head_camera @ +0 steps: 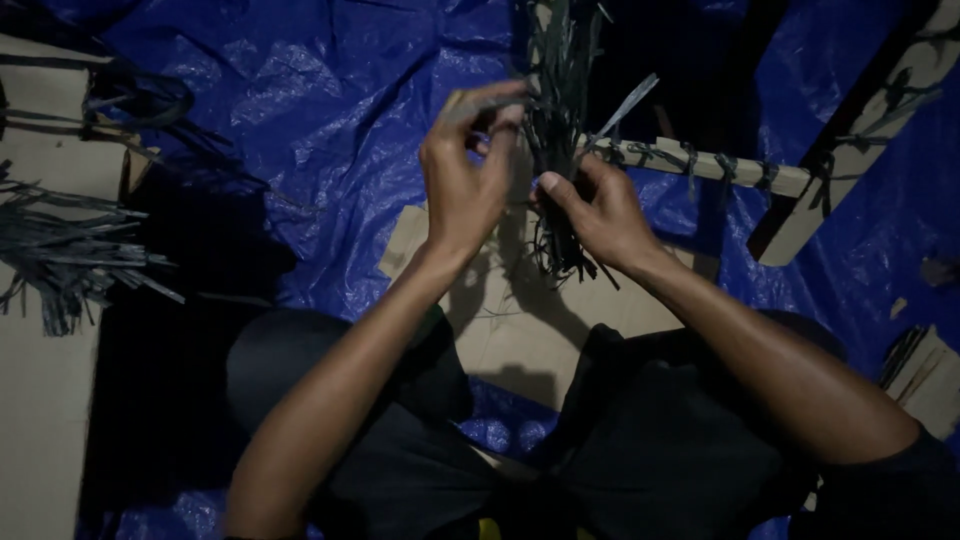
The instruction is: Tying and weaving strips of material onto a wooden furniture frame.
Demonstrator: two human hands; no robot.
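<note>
Hands are both working up near the top centre of the head view, so that's where everything is happening. The left hand (462, 180) is pinching a single flat strip (478, 101) between thumb and fingertips, fingers curled closed on it, and that strip is running roughly sideways toward the bundle of dark strips (560, 120). The right hand (600, 212) is gripping the bundle lower down, thumb pressing on its front, fingers wrapping behind. The bundle's long axis is running up and down the frame, loose ends dangling below the right hand over the cardboard sheet (520, 320). So the strip is crossing the bundle nearly at right angles, just left of it, and the left hand is the nearer one. A wooden slat (700, 165) with wrapped ties is slanting off to the right over the blue tarp (330, 90).
</note>
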